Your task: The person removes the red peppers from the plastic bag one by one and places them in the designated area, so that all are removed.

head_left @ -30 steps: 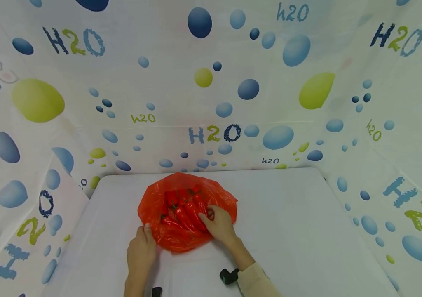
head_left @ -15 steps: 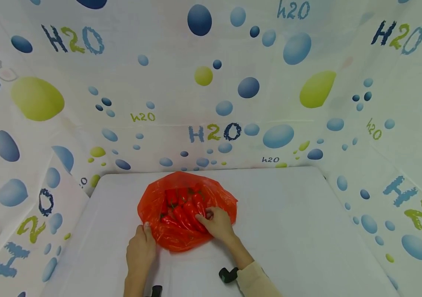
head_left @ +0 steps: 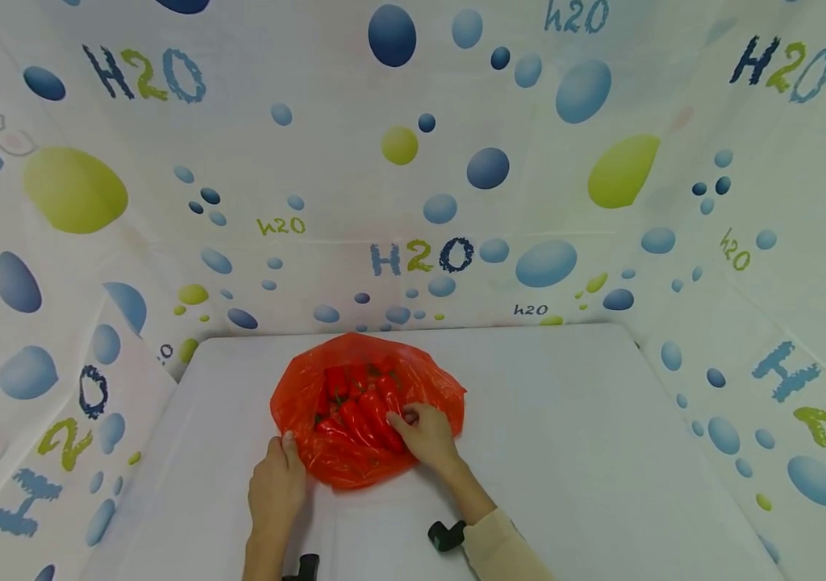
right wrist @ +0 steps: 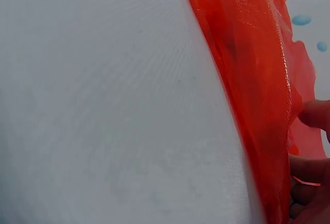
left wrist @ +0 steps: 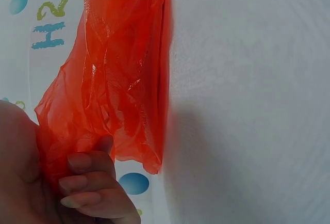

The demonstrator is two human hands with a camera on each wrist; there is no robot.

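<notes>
An orange-red plastic bag lies with its mouth spread wide on the white table. Several glossy red peppers with green stems show inside it. At the bag's near left side my left hand grips the plastic; in the left wrist view its fingers curl against the crumpled bag. Over the right part of the rim, my right hand holds the plastic, thumb reaching in beside the peppers. In the right wrist view only part of this hand shows at the bag's edge.
The white table extends to both sides of the bag. Behind it and at the sides hangs a white curtain with blue and green drops and H2O lettering. A black wrist device is near the right sleeve.
The head view has tilted slightly, so the scene sits a little higher. Hands, bag and peppers keep nearly the same places, with only a small shift of the right thumb.
</notes>
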